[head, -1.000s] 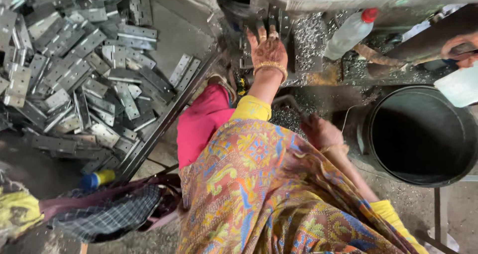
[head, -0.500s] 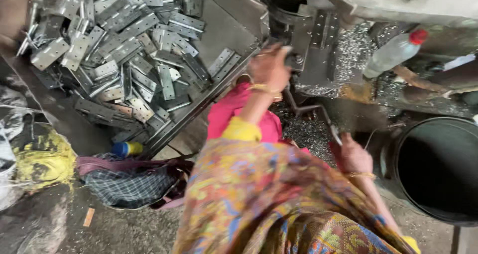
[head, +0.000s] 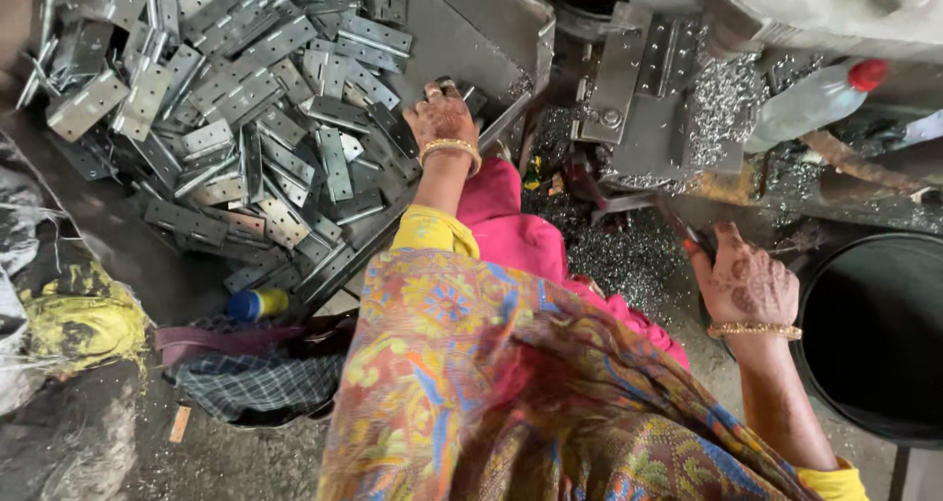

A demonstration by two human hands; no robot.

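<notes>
The left hand point(head: 444, 120) is laid at upper centre on the lower right edge of a heap of hinges point(head: 226, 108), fingers curled on a dark piece; what is gripped cannot be told. The hinges are strewn with long axes mostly slanting across the tray point(head: 462, 39). The right hand point(head: 747, 283), at right, is closed on a thin rod point(head: 678, 228) pointing to the upper left, beside a black bucket point(head: 874, 334).

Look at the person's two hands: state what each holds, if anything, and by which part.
The left hand rests on the metal hinge plates; any grip is hidden. The right hand touches a thin dark tool at its near end.
</notes>
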